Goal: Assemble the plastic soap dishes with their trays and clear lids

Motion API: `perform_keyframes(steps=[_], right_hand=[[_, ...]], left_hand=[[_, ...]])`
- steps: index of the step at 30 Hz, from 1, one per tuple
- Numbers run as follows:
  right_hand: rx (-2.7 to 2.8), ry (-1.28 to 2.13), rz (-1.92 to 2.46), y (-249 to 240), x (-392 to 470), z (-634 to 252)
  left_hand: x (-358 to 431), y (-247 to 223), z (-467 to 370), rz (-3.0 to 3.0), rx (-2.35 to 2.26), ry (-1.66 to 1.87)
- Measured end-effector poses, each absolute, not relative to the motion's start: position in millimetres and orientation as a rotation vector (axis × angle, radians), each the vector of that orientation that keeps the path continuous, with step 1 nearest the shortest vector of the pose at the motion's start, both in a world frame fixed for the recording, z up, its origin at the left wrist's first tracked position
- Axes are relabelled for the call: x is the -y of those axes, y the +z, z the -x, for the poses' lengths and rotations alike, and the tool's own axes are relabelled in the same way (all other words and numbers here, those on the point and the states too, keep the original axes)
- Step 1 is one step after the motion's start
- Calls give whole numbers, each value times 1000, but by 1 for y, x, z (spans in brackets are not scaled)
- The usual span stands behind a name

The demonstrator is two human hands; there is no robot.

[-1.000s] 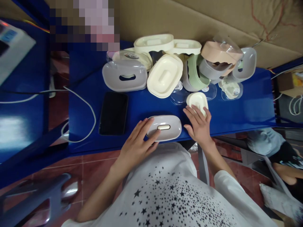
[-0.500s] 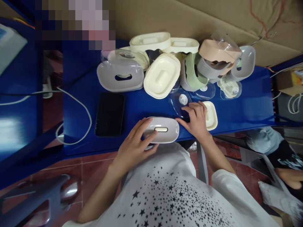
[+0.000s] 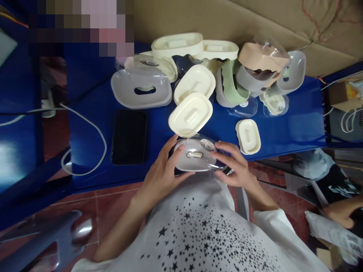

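At the table's front edge lies a grey oval piece (image 3: 184,162) with a slot in its middle, and a cream part shows in the slot. My left hand (image 3: 167,164) is wrapped round its left end. A clear lid (image 3: 217,160) with a round sticker is tilted over its right part, and my right hand (image 3: 234,162) grips the lid's right side. Just behind, a cream oval piece (image 3: 191,114) overlaps another cream piece (image 3: 195,81). A small cream piece (image 3: 249,136) lies to the right of my right hand.
A black tablet (image 3: 129,136) lies at the left, beside a white cable (image 3: 99,132). Grey pieces (image 3: 124,88), a green piece (image 3: 231,83) and a peach piece (image 3: 258,56) are heaped along the back. A person (image 3: 340,185) is at the far right.
My right hand has brought the clear lid from the table onto the grey piece. A second cream oval piece now lies in front of the first. My left hand has stayed at the grey piece.
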State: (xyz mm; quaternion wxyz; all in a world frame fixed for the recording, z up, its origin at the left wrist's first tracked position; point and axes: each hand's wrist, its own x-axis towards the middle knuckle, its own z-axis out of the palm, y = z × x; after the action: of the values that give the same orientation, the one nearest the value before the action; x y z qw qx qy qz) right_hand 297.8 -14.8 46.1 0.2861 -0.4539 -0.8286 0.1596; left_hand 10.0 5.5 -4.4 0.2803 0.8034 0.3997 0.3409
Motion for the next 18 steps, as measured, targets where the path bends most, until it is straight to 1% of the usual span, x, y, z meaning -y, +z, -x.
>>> perform_keyframes(steps=[8,13,18], right_hand=[[2525,263,990,33,16,-275],[2561,94,1037,18,21,-279],[2507,124,1096,3,30,-287]], left_hand=[[-8,-5,-8,-2138,-1011,897],[-7,-2,-9,-2146,-1054,882],[-8,-3,-7,-2094,-1023,860]])
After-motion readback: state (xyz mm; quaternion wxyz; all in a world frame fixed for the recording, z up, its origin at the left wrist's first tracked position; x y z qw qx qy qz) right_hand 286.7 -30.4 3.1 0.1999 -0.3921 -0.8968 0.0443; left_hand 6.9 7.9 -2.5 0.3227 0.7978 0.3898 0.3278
